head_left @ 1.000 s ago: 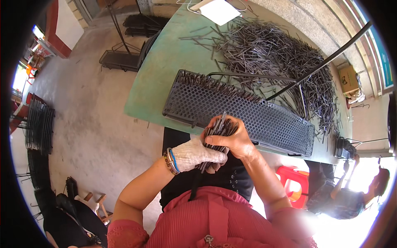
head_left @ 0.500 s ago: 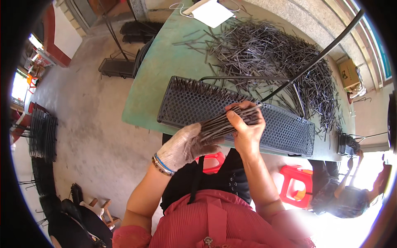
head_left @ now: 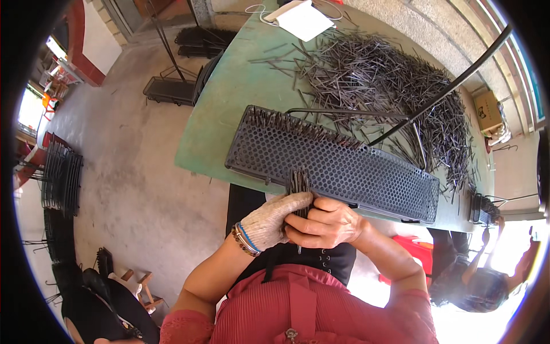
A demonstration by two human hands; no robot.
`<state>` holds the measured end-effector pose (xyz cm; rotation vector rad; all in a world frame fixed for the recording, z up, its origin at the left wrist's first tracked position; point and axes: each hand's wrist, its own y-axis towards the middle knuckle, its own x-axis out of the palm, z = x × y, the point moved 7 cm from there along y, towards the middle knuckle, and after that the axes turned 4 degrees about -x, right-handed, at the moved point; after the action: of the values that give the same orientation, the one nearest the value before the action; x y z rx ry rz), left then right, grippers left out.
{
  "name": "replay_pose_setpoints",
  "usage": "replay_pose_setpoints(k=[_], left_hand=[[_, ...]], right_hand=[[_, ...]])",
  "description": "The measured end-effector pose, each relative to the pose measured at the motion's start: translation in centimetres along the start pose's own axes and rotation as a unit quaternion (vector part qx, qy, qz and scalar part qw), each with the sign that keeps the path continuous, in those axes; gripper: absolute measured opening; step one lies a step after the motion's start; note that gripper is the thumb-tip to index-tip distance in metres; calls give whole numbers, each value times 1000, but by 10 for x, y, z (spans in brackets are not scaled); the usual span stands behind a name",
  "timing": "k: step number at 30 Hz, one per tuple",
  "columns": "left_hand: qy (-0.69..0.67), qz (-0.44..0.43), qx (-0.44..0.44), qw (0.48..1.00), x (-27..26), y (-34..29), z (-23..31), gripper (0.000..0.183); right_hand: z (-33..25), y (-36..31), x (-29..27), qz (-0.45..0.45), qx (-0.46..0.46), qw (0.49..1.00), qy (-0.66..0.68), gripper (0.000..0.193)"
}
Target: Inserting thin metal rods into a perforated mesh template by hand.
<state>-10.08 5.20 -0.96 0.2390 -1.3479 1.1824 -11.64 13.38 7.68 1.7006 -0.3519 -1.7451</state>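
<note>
A bundle of thin dark sticks (head_left: 298, 181) stands upright in front of my body, its top ends overlapping the front edge of a perforated black tray (head_left: 344, 169) in view. My left hand (head_left: 268, 222), in a pale knit glove, is closed round the bundle's left side. Bare, my right hand (head_left: 331, 225) curls its fingers against the right side of the same bundle, hiding its middle. Rows of holes cover the tray, and along its far edge a band of sticks (head_left: 298, 126) pokes up from them. A long black metal rod (head_left: 452, 86) rises from the tray's frame.
Loose dark sticks (head_left: 372, 74) lie heaped across the green table (head_left: 215, 123), near a white pad-like object (head_left: 303, 22). Red stools (head_left: 412, 255) stand under the table. Another person (head_left: 475, 281) works at the right. More black trays (head_left: 172, 90) rest on the floor at left.
Both hands have drawn back toward my body and off the tray. The bundle has turned from lying slanted to upright, and my right hand has shifted from its far end to its side.
</note>
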Motion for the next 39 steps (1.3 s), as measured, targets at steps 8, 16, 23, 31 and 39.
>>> replay_pose_setpoints(k=[8,16,23,31,39], left_hand=[[97,39,14,994,-8,14,2,27],[-25,30,202,979,4,-3,42,18],[171,86,394,899,9,21,16,34],[76,109,326,936,-11,15,11,29],[63,107,192,974,-3,-10,12,20]], right_hand=[[13,0,0,-42,72,996,25,33],[31,-20,-10,-49,282,950,127,67],[22,-60,73,570,558,372,475,59],[19,-57,64,355,643,526,429,56],[63,-44,28,104,632,671,373,44]])
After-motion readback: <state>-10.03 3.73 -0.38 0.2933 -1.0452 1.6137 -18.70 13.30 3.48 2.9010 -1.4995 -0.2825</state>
